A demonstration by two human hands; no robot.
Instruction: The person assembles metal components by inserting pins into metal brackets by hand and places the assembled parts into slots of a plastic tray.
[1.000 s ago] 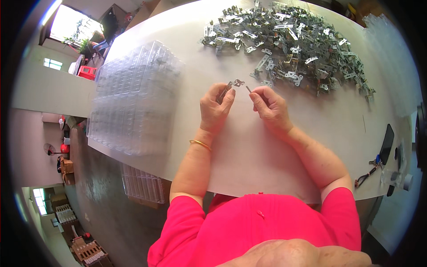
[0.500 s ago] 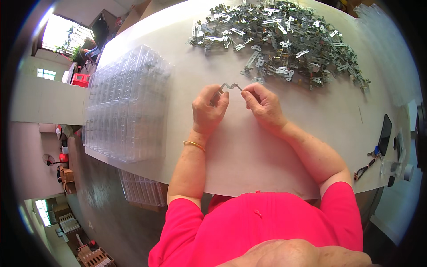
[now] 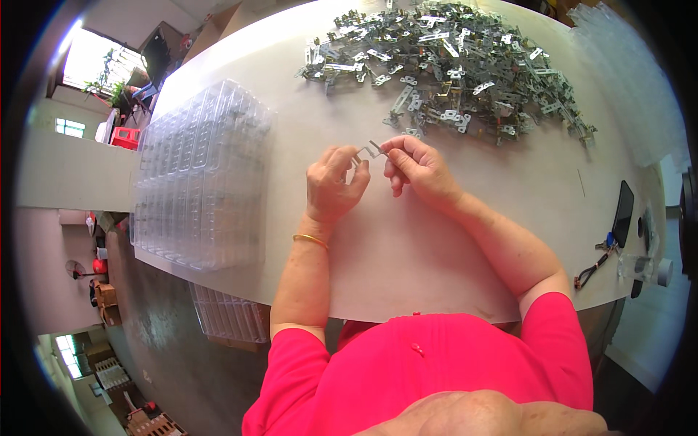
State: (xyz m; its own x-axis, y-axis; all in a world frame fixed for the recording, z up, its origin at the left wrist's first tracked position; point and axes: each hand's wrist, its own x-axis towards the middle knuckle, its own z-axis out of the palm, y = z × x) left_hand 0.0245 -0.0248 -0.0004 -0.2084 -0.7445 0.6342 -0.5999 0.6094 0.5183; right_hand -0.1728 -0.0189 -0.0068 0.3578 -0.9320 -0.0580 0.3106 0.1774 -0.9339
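Observation:
A small bent metal bracket [image 3: 370, 150] is held above the table between my two hands. My left hand [image 3: 336, 183] has its left end between thumb and fingers, which partly hide it. My right hand [image 3: 424, 168] pinches the other end between thumb and forefinger, its lower fingers curled loosely below. Beyond my hands lies a large heap of metal brackets [image 3: 436, 58], silver with some brass-coloured parts, in a loose tangle. One bracket at the heap's near edge lies just past my right hand's fingertips.
Stacked clear plastic trays [image 3: 200, 171] stand on the table [image 3: 407, 254] at left. More trays [image 3: 229, 312] sit lower, beside the table. At right lie a phone [image 3: 622, 211], keys [image 3: 607, 241] with a dark strap, and a tape roll [image 3: 663, 272]. Clear plastic sheets [image 3: 625, 87] are piled at far right.
The bracket has turned and tilted between my hands, its right end now pointing up. My right hand has shifted left, its lower fingers loosening. The view has also shifted slightly.

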